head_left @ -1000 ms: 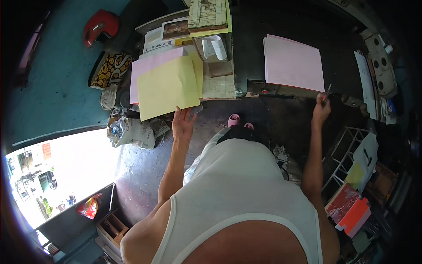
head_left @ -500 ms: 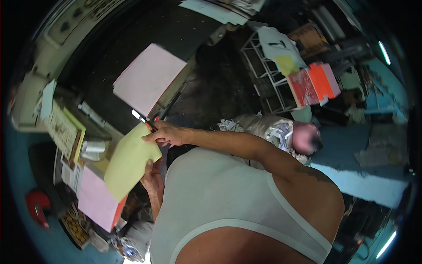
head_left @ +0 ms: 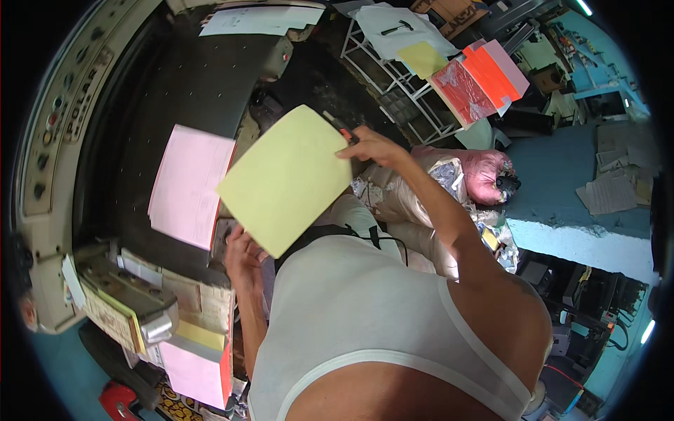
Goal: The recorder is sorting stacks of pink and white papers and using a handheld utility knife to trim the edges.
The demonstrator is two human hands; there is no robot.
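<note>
My right hand (head_left: 368, 147) is closed on the right edge of a yellow paper sheet (head_left: 288, 179), its thumb lying on top. A slim black tool with a red part (head_left: 340, 126) sticks out by the same fingers; its kind is unclear. Along the sheet's lower left edge is my left hand (head_left: 244, 258), fingers apart and loosely bent, some tips close to or under the paper. To the left, a pink paper stack (head_left: 189, 184) with a red-orange edge lies on the dark machine bed (head_left: 186, 91).
A second pink stack (head_left: 193, 372) sits on a side shelf at lower left, near a metal clamp-like part (head_left: 156, 326). A white rack (head_left: 421, 105) holds papers and a red-orange bundle (head_left: 484, 81). Stuffed sacks (head_left: 414, 193) stand at my right, beside a blue ledge (head_left: 554, 182).
The yellow sheet has moved up and right, away from the lower pink stack, carried by my right hand. My left thumb no longer lies on it. The whole view has turned.
</note>
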